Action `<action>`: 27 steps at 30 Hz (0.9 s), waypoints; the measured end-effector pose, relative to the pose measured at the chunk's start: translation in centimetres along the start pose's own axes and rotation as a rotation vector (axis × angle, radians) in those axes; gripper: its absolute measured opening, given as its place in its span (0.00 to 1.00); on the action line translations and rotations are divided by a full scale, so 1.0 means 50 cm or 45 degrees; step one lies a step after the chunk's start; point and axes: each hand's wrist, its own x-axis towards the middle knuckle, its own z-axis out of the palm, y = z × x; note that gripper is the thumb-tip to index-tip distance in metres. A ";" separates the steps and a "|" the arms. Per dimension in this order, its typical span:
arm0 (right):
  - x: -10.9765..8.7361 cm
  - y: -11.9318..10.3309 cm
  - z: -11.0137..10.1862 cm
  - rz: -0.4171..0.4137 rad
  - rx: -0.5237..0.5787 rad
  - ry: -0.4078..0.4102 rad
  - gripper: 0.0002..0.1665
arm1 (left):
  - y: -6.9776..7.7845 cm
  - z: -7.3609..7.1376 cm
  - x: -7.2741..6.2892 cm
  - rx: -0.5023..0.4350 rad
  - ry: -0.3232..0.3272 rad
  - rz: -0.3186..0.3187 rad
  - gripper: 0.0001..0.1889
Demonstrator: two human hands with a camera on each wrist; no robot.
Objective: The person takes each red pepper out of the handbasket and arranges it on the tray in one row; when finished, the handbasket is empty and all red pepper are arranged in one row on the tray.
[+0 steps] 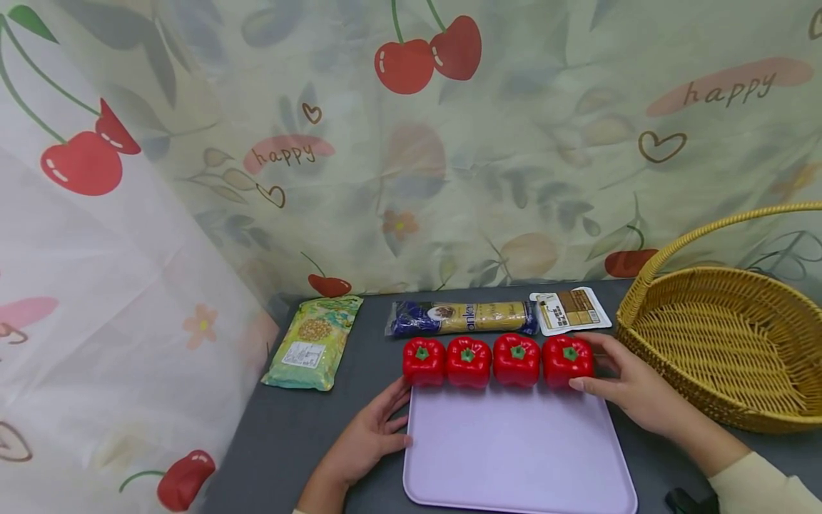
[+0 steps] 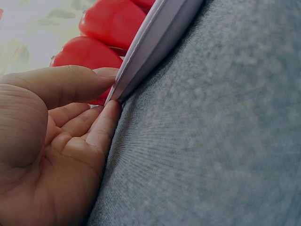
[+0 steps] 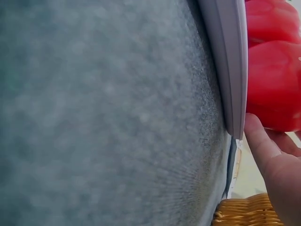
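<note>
Several red bell peppers [image 1: 469, 363] with green stems stand in a row along the far edge of a pale lilac tray [image 1: 514, 450]. My right hand [image 1: 632, 389] holds the rightmost pepper [image 1: 568, 361], thumb at its front and fingers around its far right side. In the right wrist view a fingertip meets that pepper [image 3: 275, 84] beside the tray rim [image 3: 230, 61]. My left hand [image 1: 366, 432] is at the tray's left edge, upper fingers beside the leftmost pepper [image 1: 424, 362]. The left wrist view has its thumb [image 2: 70, 84] touching the tray rim [image 2: 141, 52], fingers fairly straight.
Behind the peppers lie a blue-and-yellow noodle packet [image 1: 462, 318] and a brown-and-white pouch [image 1: 570, 311]. A green-yellow bag [image 1: 315, 343] lies at left. The wicker basket [image 1: 681, 371] stands close beside my right forearm. Patterned cloth [image 1: 449, 200] hangs behind the grey table [image 1: 270, 457].
</note>
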 end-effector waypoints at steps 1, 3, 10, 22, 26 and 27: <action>0.001 0.000 0.000 0.008 0.002 -0.005 0.45 | 0.000 0.000 0.000 0.000 0.000 -0.002 0.52; 0.003 0.000 -0.001 0.021 0.005 -0.013 0.46 | -0.001 0.001 0.001 0.001 0.000 -0.005 0.52; 0.003 0.000 -0.002 0.033 0.007 -0.009 0.47 | -0.002 0.000 0.004 0.010 -0.006 -0.004 0.52; 0.009 -0.038 -0.008 -0.119 -0.188 0.083 0.42 | 0.001 -0.012 0.010 0.079 0.053 0.011 0.47; 0.013 -0.077 -0.012 -0.183 -0.308 0.091 0.39 | 0.028 -0.013 0.009 0.250 0.169 0.026 0.42; 0.014 -0.088 -0.013 -0.195 -0.341 0.088 0.38 | 0.040 -0.013 0.009 0.302 0.201 0.032 0.42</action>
